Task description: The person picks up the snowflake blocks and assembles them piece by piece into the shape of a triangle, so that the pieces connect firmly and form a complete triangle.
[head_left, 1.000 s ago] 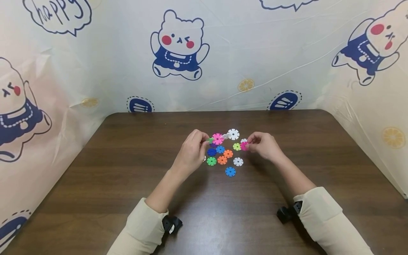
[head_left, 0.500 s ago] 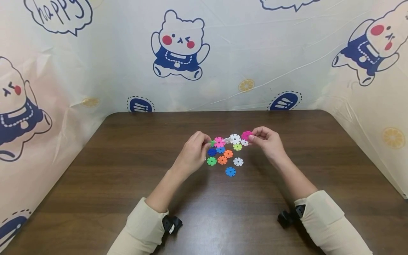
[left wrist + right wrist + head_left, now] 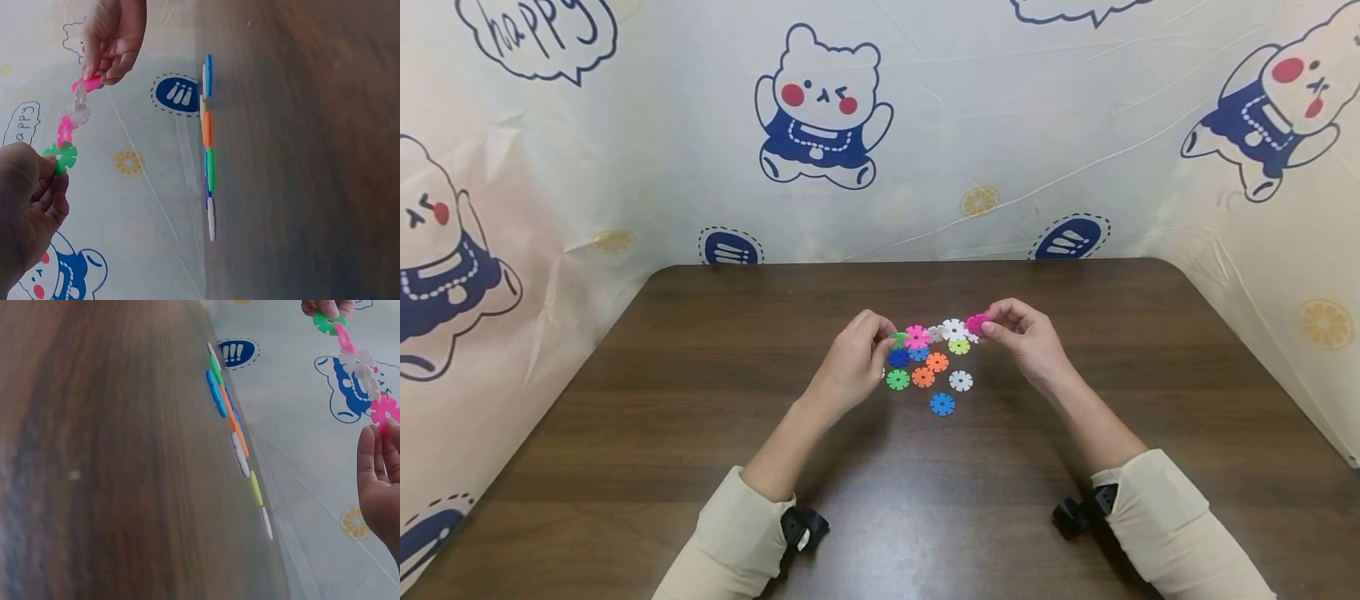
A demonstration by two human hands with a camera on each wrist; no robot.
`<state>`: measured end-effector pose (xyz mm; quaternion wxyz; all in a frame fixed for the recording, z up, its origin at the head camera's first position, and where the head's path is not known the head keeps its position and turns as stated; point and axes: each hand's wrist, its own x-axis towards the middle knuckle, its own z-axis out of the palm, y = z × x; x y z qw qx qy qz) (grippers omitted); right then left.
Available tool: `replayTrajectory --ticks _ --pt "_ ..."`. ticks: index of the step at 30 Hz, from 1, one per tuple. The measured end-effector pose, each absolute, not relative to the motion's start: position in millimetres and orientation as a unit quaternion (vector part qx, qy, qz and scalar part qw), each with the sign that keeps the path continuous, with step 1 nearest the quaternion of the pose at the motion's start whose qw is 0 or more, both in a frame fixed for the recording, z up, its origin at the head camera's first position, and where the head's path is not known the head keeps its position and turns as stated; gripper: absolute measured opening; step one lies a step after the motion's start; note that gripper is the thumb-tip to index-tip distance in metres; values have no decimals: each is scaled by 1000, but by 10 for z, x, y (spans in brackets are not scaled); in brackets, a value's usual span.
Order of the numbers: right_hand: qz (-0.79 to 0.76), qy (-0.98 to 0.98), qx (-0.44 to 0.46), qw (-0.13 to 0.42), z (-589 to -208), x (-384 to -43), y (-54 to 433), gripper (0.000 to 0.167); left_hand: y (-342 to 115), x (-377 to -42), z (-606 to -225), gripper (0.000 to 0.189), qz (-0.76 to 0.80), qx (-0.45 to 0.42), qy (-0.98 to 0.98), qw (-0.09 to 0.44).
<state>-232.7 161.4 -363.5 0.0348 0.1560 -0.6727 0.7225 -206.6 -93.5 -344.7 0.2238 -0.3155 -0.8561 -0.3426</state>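
My left hand (image 3: 853, 358) pinches a green notched disc (image 3: 61, 157) between thumb and fingers. Joined to it in a short chain are a pink disc (image 3: 917, 337), a white disc (image 3: 75, 116) and another white disc (image 3: 953, 330). Thumb and fingers of my right hand (image 3: 1028, 340) pinch a magenta notched disc (image 3: 385, 410), its edge right at the chain's far white disc. Both wrist views show the chain held up above the table, stretched between the two hands.
Loose notched discs lie flat below the chain on the brown table (image 3: 880, 500), among them a blue disc (image 3: 942, 404), an orange disc (image 3: 922, 377), a green disc (image 3: 898, 379) and a white disc (image 3: 961, 381). A printed curtain (image 3: 700, 150) hangs behind the table.
My right hand has raised the magenta disc from beside the loose discs and brought it to the chain's white end. The left hand has barely moved; the chain's white end sits slightly lower.
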Motion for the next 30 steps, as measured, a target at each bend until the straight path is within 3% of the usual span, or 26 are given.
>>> replayTrajectory --ticks 15,25,30 --pt "724 -668 163 51 -3673 -2309 1556 7 -925 -2050 -3432 8 -378 -287 -858 197" --pt "739 -649 166 68 -3682 -2294 1505 8 -944 -2048 -3427 11 -383 -296 -845 227" --pt "751 -638 158 65 -3676 -2291 1479 8 -936 -2052 -3461 11 -387 -289 -850 212"
